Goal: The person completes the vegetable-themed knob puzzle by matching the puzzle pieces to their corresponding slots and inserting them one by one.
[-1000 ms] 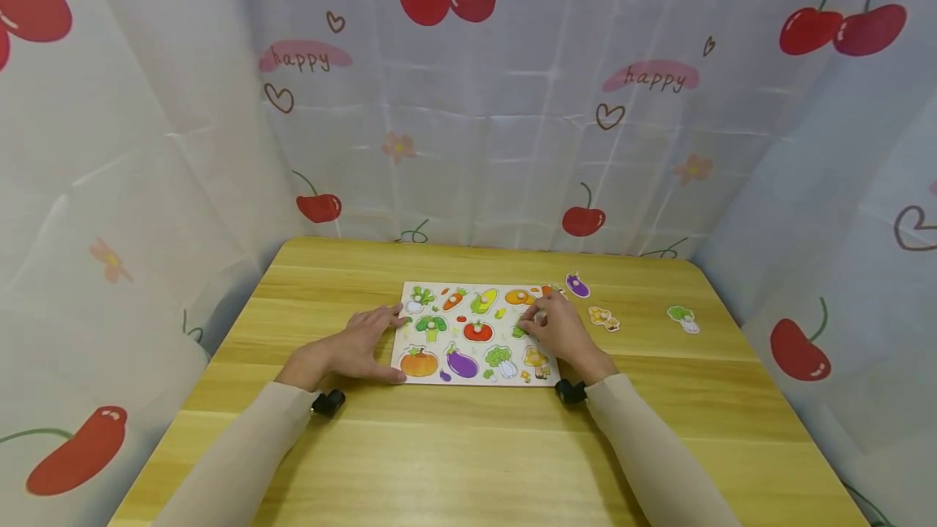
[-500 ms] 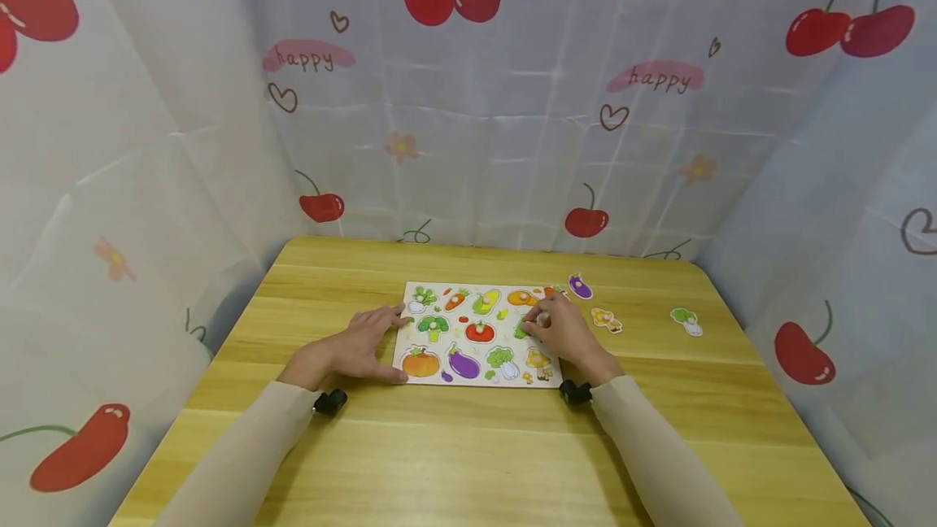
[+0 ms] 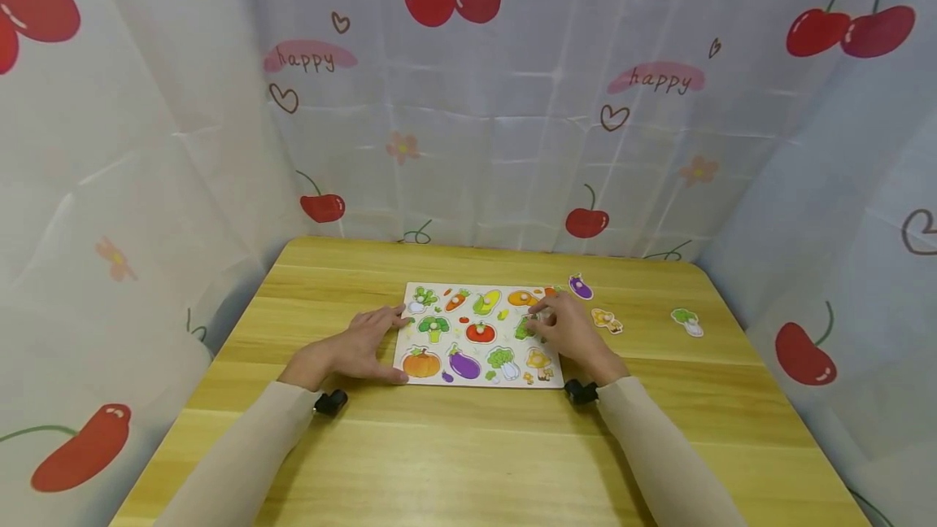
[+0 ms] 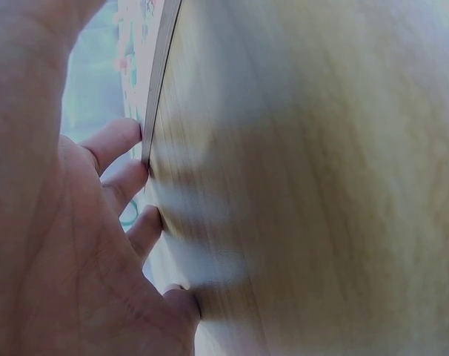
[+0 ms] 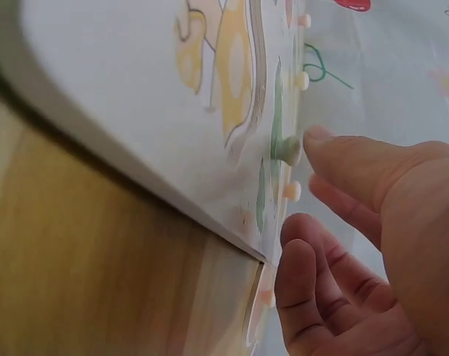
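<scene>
One left hand touches a white rectangular vegetable-printed board, the right hand above it, both grips spread.

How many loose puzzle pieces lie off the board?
4 in view: a reddish-orange piece by the board's far right corner, mostly behind the right hand; an eggplant; a mushroom right of that hand; a leafy green farthest right. The hand may hide more.

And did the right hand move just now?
Yes, a little: measured against the vegetable puzzle board, the right hand has shifted right, showing more of the green puzzle piece.
</scene>
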The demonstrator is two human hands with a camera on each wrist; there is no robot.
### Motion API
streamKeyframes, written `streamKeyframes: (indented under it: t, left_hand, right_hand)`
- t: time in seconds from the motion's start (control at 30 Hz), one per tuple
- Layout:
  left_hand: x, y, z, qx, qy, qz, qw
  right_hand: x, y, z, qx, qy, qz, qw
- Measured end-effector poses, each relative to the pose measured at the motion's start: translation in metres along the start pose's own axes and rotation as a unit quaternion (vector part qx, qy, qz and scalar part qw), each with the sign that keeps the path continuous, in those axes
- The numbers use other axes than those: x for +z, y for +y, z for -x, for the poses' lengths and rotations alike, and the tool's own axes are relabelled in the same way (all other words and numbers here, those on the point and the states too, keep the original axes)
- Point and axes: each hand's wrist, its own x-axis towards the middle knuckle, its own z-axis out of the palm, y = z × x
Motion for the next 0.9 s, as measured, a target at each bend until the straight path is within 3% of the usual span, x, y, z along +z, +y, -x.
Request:
streamKeyframes:
  t: [0.47, 0.9]
  left_hand:
    - [0.001, -0.003, -0.001, -0.002, -0.001, 0.003, 1.0]
    - [0.002, -0.003, -0.001, -0.001, 0.001, 0.001, 1.0]
  right_hand:
    - [-0.013, 0.021, -0.006, -0.001, 0.054, -0.023, 0.998]
    - [-0.018, 0.044, -0.009, 0.031, 0.069, -0.016, 0.997]
